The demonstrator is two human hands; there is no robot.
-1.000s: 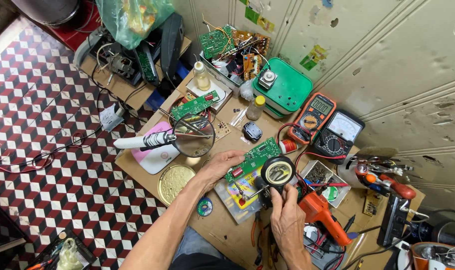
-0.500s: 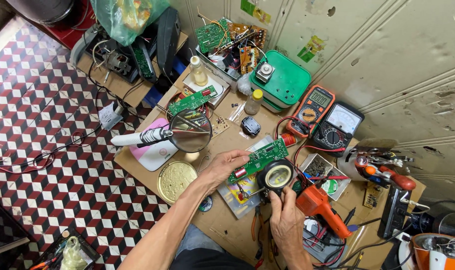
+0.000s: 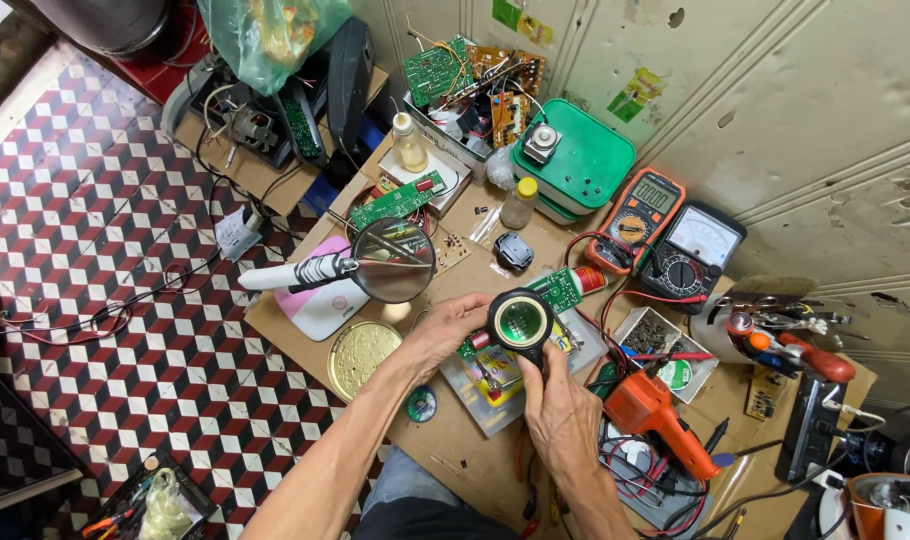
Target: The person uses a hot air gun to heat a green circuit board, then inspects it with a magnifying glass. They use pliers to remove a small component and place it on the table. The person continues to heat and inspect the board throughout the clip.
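My left hand (image 3: 445,330) grips the near end of a small green circuit board (image 3: 558,288) over the cluttered workbench (image 3: 445,450). My right hand (image 3: 560,405) holds a black round magnifier (image 3: 520,321) by its handle, its lens right over the board's middle. Through the lens the board looks green. Both forearms reach in from the bottom edge. A red cylindrical part sits at the board's far end.
A large hand magnifier (image 3: 390,260) with a white handle lies left of the board. An orange multimeter (image 3: 637,218) and a black analog meter (image 3: 690,255) sit behind. An orange tool (image 3: 655,415), a brass tin lid (image 3: 363,355), bottles and other circuit boards crowd the bench.
The black magnifier has moved from the right of the board to directly over it. My left hand keeps its hold on the board.
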